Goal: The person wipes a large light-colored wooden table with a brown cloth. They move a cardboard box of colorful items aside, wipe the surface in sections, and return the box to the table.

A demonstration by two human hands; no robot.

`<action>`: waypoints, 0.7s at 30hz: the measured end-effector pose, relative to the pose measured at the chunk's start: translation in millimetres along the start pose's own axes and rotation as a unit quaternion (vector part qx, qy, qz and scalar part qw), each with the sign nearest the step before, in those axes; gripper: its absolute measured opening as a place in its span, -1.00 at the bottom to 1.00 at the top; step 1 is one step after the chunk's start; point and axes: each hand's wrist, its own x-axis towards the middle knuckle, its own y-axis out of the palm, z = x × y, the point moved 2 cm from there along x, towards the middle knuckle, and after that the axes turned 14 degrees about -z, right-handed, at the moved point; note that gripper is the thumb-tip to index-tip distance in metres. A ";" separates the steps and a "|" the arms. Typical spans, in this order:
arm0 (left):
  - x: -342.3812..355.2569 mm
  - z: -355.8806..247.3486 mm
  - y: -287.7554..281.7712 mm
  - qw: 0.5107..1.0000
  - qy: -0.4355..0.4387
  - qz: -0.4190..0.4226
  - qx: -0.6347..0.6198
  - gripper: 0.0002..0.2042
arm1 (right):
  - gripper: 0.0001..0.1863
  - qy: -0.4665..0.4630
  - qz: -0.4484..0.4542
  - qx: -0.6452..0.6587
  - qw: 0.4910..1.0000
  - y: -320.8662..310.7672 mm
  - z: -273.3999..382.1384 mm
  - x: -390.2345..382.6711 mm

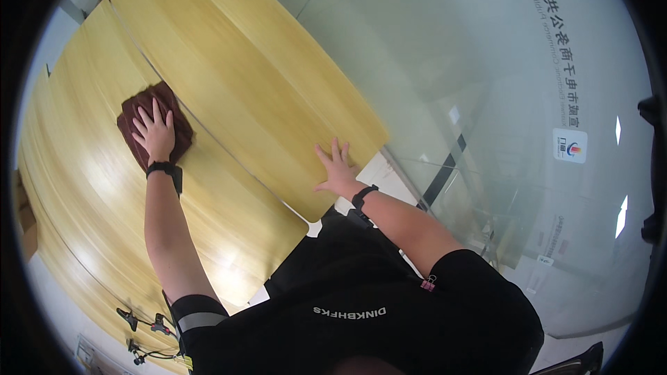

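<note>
A folded dark brown cloth [182, 133] lies on the yellow wooden table [229, 90], left of the seam between two table sections. My left hand [157, 133] rests flat on top of it, fingers spread and pressing down on the fabric. To the right, my right hand [338, 171] is set on the other section close to its near edge, with fingers apart and nothing in them. Black bands circle both wrists.
A glass partition [445, 90] with printed lettering rises to the right of the table. Black clamps with cables [149, 323] show at the lower left. A brown cardboard box [25, 226] sits at the far left edge.
</note>
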 end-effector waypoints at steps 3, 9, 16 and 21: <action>-55.1 -2.2 -16.5 1.000 0.003 -0.016 -0.001 -0.31 | 0.54 -0.002 -0.004 0.019 1.000 -4.8 2.2 -6.4; -257.0 -37.8 -73.1 0.998 -0.003 -0.052 -0.019 -0.30 | 0.48 -0.019 0.006 0.017 1.000 -17.8 3.5 -20.0; -496.3 -105.4 -162.9 0.994 -0.074 0.056 -0.057 -0.25 | 0.46 -0.042 -0.006 0.024 0.999 -32.6 -4.0 -40.1; -520.5 -114.1 -172.7 0.984 -0.113 0.122 -0.065 -0.18 | 0.45 -0.033 0.008 0.042 0.999 -35.3 -7.3 -43.1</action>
